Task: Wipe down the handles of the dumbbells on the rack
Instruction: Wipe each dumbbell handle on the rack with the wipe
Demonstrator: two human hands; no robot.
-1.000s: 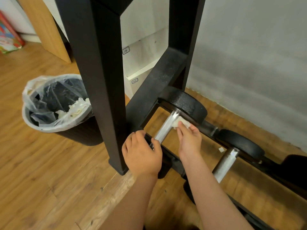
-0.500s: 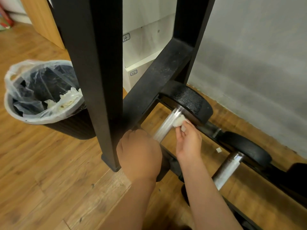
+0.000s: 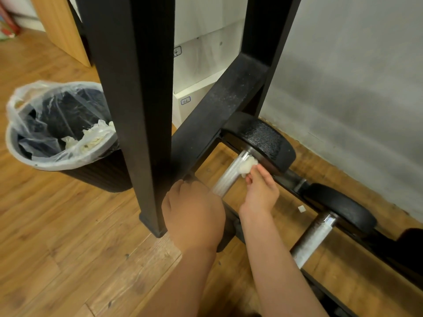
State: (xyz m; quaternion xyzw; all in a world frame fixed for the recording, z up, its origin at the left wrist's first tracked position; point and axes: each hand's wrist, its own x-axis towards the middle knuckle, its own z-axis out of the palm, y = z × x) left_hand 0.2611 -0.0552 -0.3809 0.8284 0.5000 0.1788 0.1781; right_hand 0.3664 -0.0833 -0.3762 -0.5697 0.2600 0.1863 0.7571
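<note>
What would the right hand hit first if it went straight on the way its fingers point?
The right hand pinches a wipe against the handle, so the handle would stop it at once. Slipping past, it would probably meet the black weight just beyond; depth is unclear.

We're looking at a home gym corner here: a black steel square-tube rack (image 3: 128, 88) stands on warm wood-plank flooring (image 3: 57, 236). Black round-headed dumbbells with knurled chrome handles (image 3: 263, 138) lie along its bottom rails, with a bare grey wall (image 3: 354, 76) behind. A dark ribbed wastebasket lined with clear plastic (image 3: 96, 177) sits beside it.
</note>
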